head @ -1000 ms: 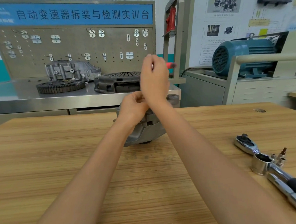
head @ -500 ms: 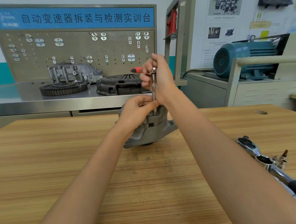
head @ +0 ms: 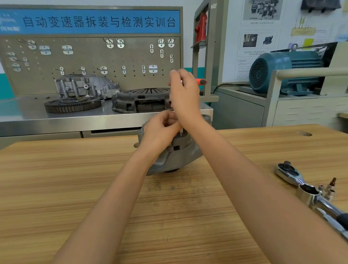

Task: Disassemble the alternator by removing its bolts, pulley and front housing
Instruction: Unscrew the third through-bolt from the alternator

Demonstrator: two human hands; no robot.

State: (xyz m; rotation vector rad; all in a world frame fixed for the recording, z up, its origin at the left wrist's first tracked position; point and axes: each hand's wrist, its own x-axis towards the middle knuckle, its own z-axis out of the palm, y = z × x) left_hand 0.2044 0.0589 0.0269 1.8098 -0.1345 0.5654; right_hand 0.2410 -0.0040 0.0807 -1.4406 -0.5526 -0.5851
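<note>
Alternator (head: 176, 152) stands on the wooden table (head: 71, 197), near the far edge, centred left to right; a dark round part shows beneath its grey housing, touching the tabletop.

Left hand (head: 161, 130) lies over the top left of the alternator, fingers curled and gripping the upper housing. Right hand (head: 185, 95) is directly above and slightly right of the left hand, raised over the alternator, fingers closed round a red-handled driver (head: 201, 82). The handle end sticks out to the right of the right hand. A short piece of metal shaft shows below the right wrist, pointing down at the alternator's top, just beside the left fingers. Whether the tip sits in a bolt head I cannot tell: hidden by the hands.

Open room: bare tabletop to the left of the left forearm, out to the table's left edge, and between the two forearms toward the near edge. To the right of the right forearm the table is open until a chrome ratchet wrench (head: 313, 197), which lies diagonally toward the near right corner, black grip partly out of view. A large socket (head: 309, 193) rests against the wrench; a small copper-tipped piece (head: 331, 186) stands just beside it.

Beyond the far table edge, behind both hands: steel bench (head: 27, 117) carrying a toothed ring (head: 73, 104), a clutch cover (head: 141, 102) and a cast housing (head: 84, 87).
</note>
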